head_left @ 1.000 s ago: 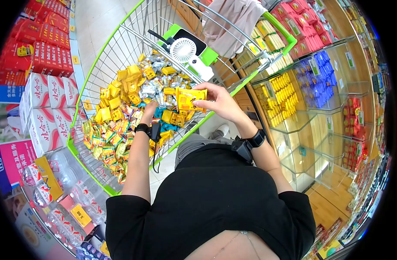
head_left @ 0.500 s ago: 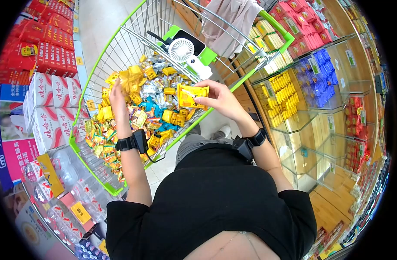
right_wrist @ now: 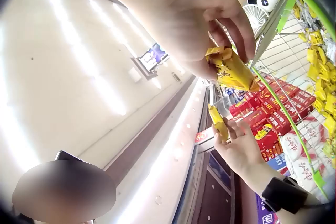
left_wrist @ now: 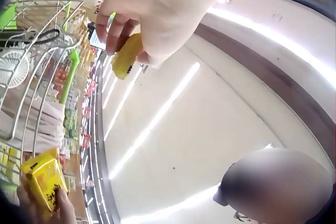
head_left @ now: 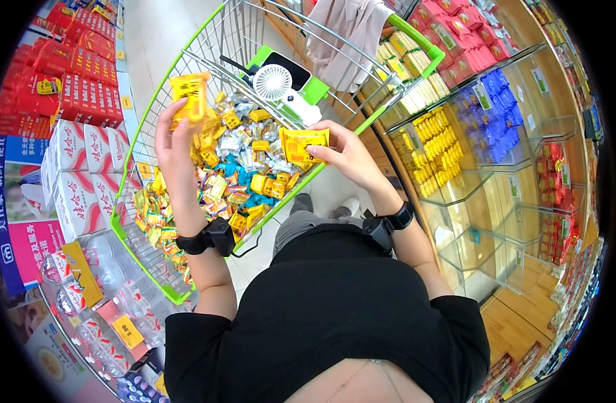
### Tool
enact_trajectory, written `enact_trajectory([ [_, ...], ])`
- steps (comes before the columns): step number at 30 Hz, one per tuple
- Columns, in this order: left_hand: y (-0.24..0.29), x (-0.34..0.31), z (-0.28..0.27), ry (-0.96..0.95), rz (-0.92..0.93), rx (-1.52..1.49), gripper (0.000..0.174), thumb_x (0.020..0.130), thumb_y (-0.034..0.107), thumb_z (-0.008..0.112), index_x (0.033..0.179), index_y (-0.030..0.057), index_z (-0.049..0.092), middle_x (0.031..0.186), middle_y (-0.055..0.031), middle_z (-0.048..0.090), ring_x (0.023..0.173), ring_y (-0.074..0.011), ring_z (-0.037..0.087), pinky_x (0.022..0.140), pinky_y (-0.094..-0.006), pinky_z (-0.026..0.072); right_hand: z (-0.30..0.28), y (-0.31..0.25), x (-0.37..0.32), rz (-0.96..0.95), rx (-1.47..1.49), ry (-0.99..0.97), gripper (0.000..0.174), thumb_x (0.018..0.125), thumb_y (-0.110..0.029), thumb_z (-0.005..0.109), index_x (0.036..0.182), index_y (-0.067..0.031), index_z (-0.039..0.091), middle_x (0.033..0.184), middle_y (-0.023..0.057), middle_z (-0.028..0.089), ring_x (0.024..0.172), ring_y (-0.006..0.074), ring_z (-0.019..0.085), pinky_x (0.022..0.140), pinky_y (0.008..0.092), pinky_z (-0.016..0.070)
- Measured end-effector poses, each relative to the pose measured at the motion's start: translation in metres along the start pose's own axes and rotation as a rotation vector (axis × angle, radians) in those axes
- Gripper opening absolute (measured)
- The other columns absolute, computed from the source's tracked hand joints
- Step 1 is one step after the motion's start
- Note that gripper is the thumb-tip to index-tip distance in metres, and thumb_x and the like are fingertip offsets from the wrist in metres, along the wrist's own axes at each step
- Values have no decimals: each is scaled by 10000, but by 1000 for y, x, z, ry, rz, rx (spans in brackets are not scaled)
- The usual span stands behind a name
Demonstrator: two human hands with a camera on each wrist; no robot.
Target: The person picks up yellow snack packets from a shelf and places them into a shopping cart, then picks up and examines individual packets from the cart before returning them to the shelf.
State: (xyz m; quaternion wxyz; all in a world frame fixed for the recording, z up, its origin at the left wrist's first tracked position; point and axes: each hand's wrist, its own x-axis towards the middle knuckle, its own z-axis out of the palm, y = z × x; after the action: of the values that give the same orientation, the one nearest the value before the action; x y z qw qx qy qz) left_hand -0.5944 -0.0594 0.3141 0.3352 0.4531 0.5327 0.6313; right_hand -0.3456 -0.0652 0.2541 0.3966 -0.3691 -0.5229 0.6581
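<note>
My left hand [head_left: 176,144] holds up a yellow snack packet [head_left: 190,93] over the far left part of the shopping cart. In the left wrist view that packet [left_wrist: 126,57] is pinched between thumb and fingers. Near the cart's right rim, my right hand [head_left: 352,158] grips another yellow packet [head_left: 302,145] with dark lettering, thumb across its front. The right wrist view shows this packet [right_wrist: 233,70] edge-on under the fingers. Below both hands lies a heap of small wrapped snacks [head_left: 217,191], in yellow, silver, blue and mixed colours.
The wire cart with its green rim [head_left: 123,171] surrounds the heap. A white handheld fan [head_left: 273,82] and a pale cloth [head_left: 348,43] are at its handle end. White cartons [head_left: 76,151] are stacked at left; shelves with yellow packets [head_left: 437,151] and blue packets [head_left: 493,111] stand at right.
My left hand has moved from the middle of the heap to its far left and lifted a yellow packet from there. The right hand keeps its packet at nearly the same spot.
</note>
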Motion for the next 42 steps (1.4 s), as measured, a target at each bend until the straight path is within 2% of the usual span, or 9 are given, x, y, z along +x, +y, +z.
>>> enact_trajectory([
  [5,19,-18,28,-278,-40,80,249,789,62,493,1028,4,529,1055,-62,516,988,-126,463,853,-233,341,-10,-2,-6,30,21,16,275,791,-101,568,1030,-6,470,907,45,566,811,80,543,684,218,460],
  [7,15,-21,38,-309,38,65,287,775,40,509,1059,2,508,1061,-64,515,998,-136,465,858,-249,347,-12,-4,-8,47,97,41,256,806,-101,545,1029,-5,463,942,58,558,840,97,545,706,236,478],
  [10,24,-31,51,-353,-77,-110,457,734,-14,539,1171,15,408,1033,-105,524,927,-151,521,786,-249,413,-17,-8,-12,22,153,62,234,826,-93,510,1036,-6,454,980,69,546,880,116,538,723,255,486],
  [16,32,-44,67,-437,-97,-144,546,711,-34,542,1217,28,344,932,-94,555,864,-140,546,749,-243,436,-23,-15,-22,11,265,45,245,858,-88,443,1091,-12,430,1031,79,522,941,140,514,766,284,484],
  [25,38,-56,84,-488,-126,-141,541,709,-31,550,1210,28,355,918,-87,561,845,-130,549,730,-235,437,-39,-19,-44,16,369,69,326,898,-219,353,1168,-42,398,1092,91,491,977,175,516,804,329,457],
  [32,40,-69,104,-595,-159,-66,515,717,-12,564,1196,43,384,894,-77,571,842,-116,543,703,-220,427,-50,-27,-65,-17,397,71,340,899,-226,346,1190,-52,372,1103,96,481,986,182,505,806,345,455],
  [35,44,-75,112,-729,-182,22,496,721,6,577,1183,55,403,910,-79,565,851,-116,534,724,-228,423,-56,-27,-75,-32,390,93,336,899,-231,347,1180,-51,376,1108,97,473,987,185,502,801,357,458],
  [38,39,-82,122,-845,-216,34,458,735,29,587,1164,53,426,955,-77,551,904,-123,514,771,-244,412,-63,-30,-88,-31,438,65,285,904,-186,351,1155,-58,397,1097,74,453,999,153,480,795,320,477],
  [42,37,-95,137,-876,-183,82,430,722,39,608,1127,43,462,994,-80,529,897,-121,521,771,-247,417,-71,-30,-105,-53,474,75,284,902,-207,355,1136,-52,401,1081,76,458,993,152,480,797,327,470],
])
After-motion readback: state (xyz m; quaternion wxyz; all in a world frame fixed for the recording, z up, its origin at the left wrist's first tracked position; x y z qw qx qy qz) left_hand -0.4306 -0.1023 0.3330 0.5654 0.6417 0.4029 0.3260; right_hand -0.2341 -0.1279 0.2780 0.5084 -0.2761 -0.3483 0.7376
